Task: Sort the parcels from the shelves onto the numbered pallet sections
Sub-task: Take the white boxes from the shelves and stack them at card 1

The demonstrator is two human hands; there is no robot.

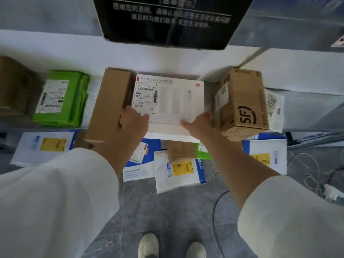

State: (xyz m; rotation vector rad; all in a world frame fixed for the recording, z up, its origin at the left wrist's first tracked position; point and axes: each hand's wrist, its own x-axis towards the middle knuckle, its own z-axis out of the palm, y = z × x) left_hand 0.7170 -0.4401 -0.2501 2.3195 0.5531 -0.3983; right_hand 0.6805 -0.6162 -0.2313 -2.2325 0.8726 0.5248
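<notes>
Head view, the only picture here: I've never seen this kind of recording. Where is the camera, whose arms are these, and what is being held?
There is no machine here. The camera sits on a person's head and looks down, so you see their own arms in white sleeves and, at the bottom, their shoes. The left hand and right hand grip the near edge of a white Huawei router box, thumbs on top. The box juts over the front of a shelf. On the same shelf, a plain brown carton stands to its left, an SF Express carton to its right, and a green mailer bag farther left. A black box with white print sits on the shelf above. Lower down lie white and blue mailers with yellow labels.
</notes>
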